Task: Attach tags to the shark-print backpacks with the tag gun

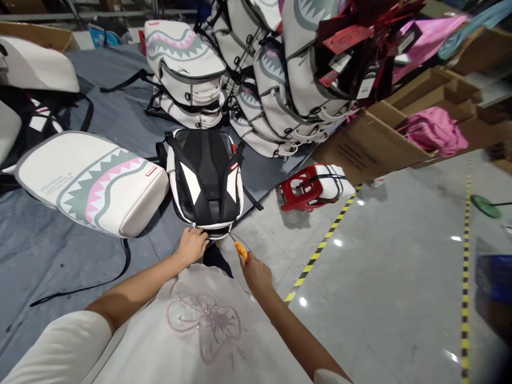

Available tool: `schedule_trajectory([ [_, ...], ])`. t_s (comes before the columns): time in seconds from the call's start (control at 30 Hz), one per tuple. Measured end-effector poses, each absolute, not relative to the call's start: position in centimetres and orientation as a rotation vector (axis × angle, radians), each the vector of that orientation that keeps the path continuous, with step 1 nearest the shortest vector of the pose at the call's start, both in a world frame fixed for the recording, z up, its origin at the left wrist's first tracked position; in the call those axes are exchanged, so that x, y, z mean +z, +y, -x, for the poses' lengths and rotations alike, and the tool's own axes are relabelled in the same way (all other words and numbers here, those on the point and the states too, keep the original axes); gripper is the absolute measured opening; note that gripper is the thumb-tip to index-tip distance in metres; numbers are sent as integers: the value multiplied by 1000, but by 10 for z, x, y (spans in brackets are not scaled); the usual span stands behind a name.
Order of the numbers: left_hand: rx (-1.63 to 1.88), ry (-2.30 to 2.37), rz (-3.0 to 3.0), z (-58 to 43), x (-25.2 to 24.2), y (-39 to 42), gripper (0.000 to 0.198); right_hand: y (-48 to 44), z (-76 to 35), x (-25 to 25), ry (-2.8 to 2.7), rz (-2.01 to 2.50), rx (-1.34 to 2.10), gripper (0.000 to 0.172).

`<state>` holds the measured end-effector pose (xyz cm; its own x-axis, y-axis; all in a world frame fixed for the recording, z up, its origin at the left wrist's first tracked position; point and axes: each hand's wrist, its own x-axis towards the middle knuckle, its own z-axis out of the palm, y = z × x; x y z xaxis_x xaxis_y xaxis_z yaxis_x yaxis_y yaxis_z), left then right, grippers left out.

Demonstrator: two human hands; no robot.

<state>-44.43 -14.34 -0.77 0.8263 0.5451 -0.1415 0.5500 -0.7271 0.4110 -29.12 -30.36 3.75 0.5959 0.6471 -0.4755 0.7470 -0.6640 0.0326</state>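
Though apart, both hands (192, 245) (257, 274) forward at backpack (210, 165).

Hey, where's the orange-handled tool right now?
In the head view, the orange-handled tool is just below the picture's middle, held in the right hand, its thin shaft pointing to the near edge of the black-and-white backpack.

A white-edged backpack (208, 176) lies with its black, padded strap side up at the tabletop's (80, 258) edge, an orange-handled tool (241, 250) slanting toward its near rim, thin shaft foremost.
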Motion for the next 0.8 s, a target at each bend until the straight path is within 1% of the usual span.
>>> schedule_trajectory([
  [0.03,77,773,-2600,437,-4,-141,44,-304,291,38,1179,-2592,-675,35],
  [0.1,207,754,-2689,419,-2,-134,60,-303,292,39,1231,-2587,-747,35],
  [0.17,192,825,-2770,398,-5,-125,72,-301,291,39,1212,-2631,-744,36],
  [0.23,114,879,-2837,379,-11,-114,76,-300,288,38,1153,-2696,-716,37],
  [0.37,81,900,-2898,354,-14,-89,82,-302,284,31,1188,-2788,-755,32],
  [0.47,175,962,-2704,344,2,-68,74,-314,276,15,1239,-2941,-708,34],
  [0.53,363,1051,-2469,334,23,-55,63,-321,266,4,1353,-3054,-624,37],
  [0.6,624,1176,-2142,321,48,-47,52,-325,255,1,1467,-3158,-493,40],
  [0.7,1016,1230,-1525,296,79,-52,38,-323,242,14,1606,-3256,-361,45],
  [0.8,1244,1074,-1106,275,84,-80,33,-319,230,31,1734,-3257,-348,48],
])
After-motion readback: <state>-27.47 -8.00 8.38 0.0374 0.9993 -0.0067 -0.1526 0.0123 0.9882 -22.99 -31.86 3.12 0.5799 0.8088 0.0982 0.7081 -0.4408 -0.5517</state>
